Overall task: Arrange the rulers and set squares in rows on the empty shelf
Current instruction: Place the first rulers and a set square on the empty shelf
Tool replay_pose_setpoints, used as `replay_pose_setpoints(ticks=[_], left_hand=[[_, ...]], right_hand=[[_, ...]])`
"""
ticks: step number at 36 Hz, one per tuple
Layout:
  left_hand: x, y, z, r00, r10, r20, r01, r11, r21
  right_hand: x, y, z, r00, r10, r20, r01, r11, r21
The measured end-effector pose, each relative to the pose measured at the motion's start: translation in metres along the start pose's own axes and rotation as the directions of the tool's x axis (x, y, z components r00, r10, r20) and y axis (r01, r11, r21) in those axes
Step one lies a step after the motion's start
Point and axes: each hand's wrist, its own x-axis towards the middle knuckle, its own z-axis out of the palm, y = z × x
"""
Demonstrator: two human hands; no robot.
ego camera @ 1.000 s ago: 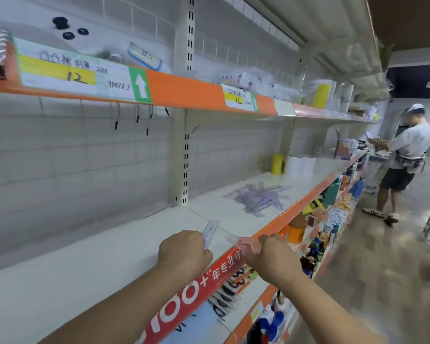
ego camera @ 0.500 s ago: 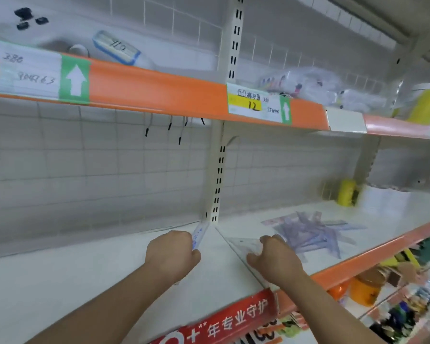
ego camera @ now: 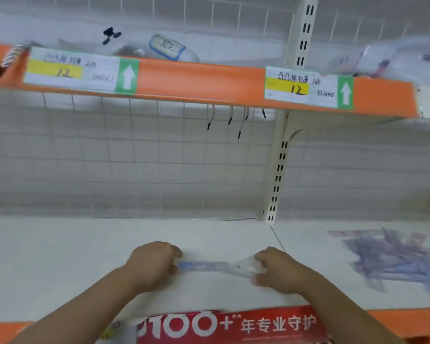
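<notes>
A clear plastic ruler with blue markings lies flat on the white shelf, running left to right between my hands. My left hand pinches its left end. My right hand holds a clear set square that meets the ruler's right end. A loose pile of clear rulers and set squares lies on the neighbouring shelf section to the right.
An orange-edged upper shelf with two price labels overhangs the work area. Wire grid backing and a slotted upright post stand behind. Black-tipped hooks hang below the upper shelf. A red banner covers the front edge.
The view has swung left to face the shelf squarely. My left hand has laid the ruler down flat, and my right hand has brought the set square down beside it.
</notes>
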Motion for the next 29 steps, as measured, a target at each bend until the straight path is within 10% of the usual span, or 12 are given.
replay_pose_setpoints(ticks=[29], left_hand=[[-0.035, -0.074, 0.029, 0.999, 0.006, 0.048, 0.000, 0.994, -0.106]], right_hand=[[-0.006, -0.003, 0.008, 0.994, 0.034, 0.100, -0.038, 0.998, 0.043]])
